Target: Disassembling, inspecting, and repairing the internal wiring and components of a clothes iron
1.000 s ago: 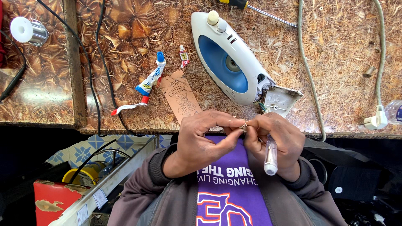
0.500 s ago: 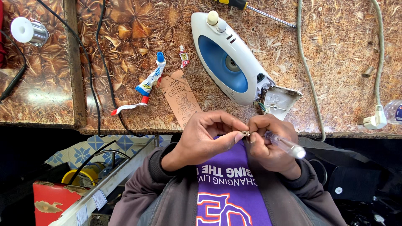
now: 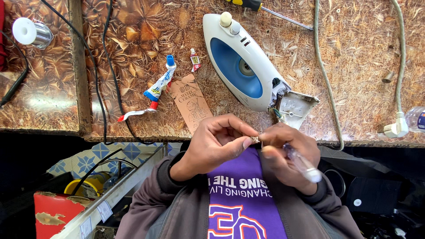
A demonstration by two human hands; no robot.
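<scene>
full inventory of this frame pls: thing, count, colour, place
small metal part: 1, brassy, pinched between both hands' fingertips
clear-handled tool: 1, transparent, in right hand
clothes iron: 1, white and blue, lying on bench, rear cover off
rear cover: 1, white, beside iron's back end
screwdriver: 1, yellow-black handle, top edge
glue tube: 1, white with blue cap, squeezed, left of iron
small tube: 1, red and white, near glue tube
card: 1, brown, bench front edge
solder spool: 1, silver, top left
mains cord with plug: 1, off-white, right side
black cables: 2, left of glue tube
bench: 1, brown patterned
left hand: 1, pinching part
right hand: 1, holding tool and part
</scene>
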